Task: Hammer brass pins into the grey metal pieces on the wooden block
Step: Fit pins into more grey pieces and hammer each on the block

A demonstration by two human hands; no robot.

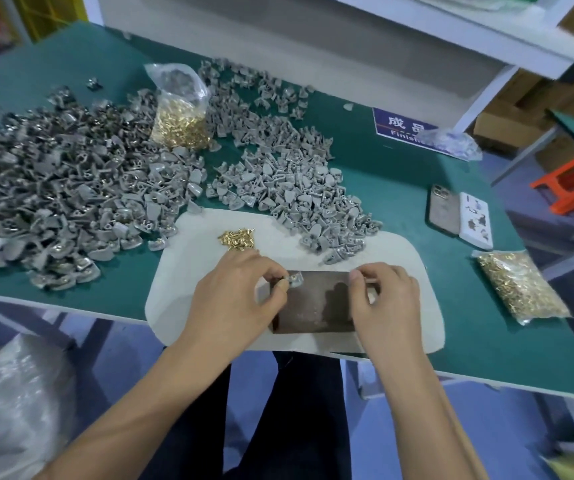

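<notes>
Here, in the head view, I see both hands over the block (313, 306), a dark brown wooden slab lying on a white pad (413, 271) at the near edge of the green table (417, 161).

My left hand (233, 292) has its fingers curled in tight, thumb and forefinger pinching 1 grey piece (296, 279) against the block's far left corner. The piece touches the block's top edge.

My right hand (386, 299) is curled too, fingertips drawn narrowly together at the block's far right corner. Something small and pale shows under the thumb, but I cannot tell what it is or whether the fingers truly hold it.

Loose pins (236, 238) lie in a small brass heap on the pad, just beyond the left hand. Grey pieces (70, 188) cover the table in 2 wide spreads, the bigger one to the left, the other (296, 181) beyond the pad and spilling onto its far right corner.

1 open bag of pins (179, 112) stands between the spreads. A second bag (521, 285) lies flat to the right of the pad. A phone (445, 209) and a white socket strip (475, 220) rest side by side, touching, at the right. A blue sign (406, 128) sits farther back, partly under a clear bag (451, 143).
</notes>
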